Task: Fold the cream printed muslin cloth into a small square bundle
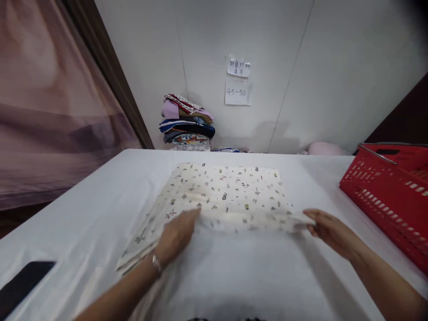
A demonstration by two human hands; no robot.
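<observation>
A cream cloth (227, 189) printed with small plant-like motifs lies on the white-covered table, its near left corner showing stacked layers. My right hand (323, 227) pinches the cloth's near right corner between thumb and fingers, slightly off the table. At the left, my left hand (180, 227) reaches over the cloth with fingers closed at the near edge, a silvery bracelet on its wrist. Its fingertips are partly hidden and blurred. Between the two hands the near edge is raised and blurred by motion.
A red plastic basket (388, 196) with a metal handle stands at the right. A dark phone-like slab (25, 285) lies at the near left. Behind the table's far edge rises a stack of folded fabrics (187, 122). Paper notes (238, 91) hang on the wall; a pinkish curtain (50, 111) hangs left.
</observation>
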